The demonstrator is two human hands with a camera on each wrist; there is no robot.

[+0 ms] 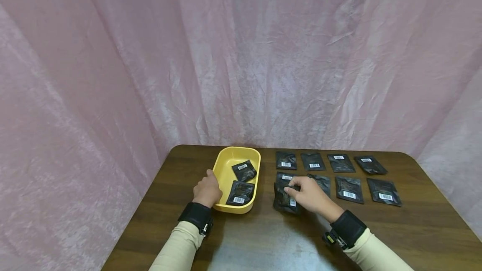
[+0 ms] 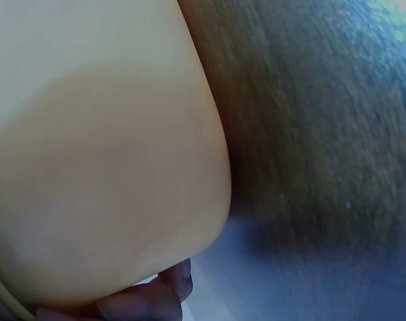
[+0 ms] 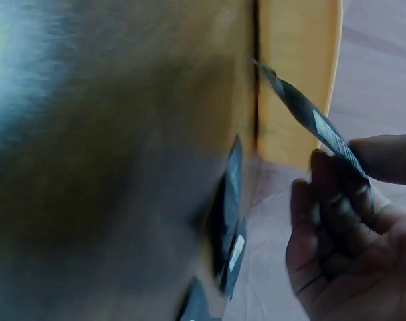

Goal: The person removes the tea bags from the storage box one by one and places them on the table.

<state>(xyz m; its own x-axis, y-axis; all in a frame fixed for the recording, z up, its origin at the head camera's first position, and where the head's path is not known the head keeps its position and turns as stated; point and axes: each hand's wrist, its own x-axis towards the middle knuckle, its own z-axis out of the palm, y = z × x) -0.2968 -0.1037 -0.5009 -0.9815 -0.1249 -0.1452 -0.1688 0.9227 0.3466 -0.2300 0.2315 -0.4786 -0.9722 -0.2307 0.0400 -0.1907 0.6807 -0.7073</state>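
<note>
On the left side of the table, my left hand grips the near left rim of a yellow plastic tray. In the left wrist view its fingers are curled at the tray's edge. Two black sachets with white barcode labels lie inside, one toward the back and one at the front. My right hand pinches another black sachet between thumb and fingers, lifted off the table to the right of the tray. Behind it a sachet lies partly hidden.
More black sachets lie in two rows on the wooden table: a back row ending at a right-hand sachet, and a front row with a middle sachet and a right one. A pink curtain hangs behind the table.
</note>
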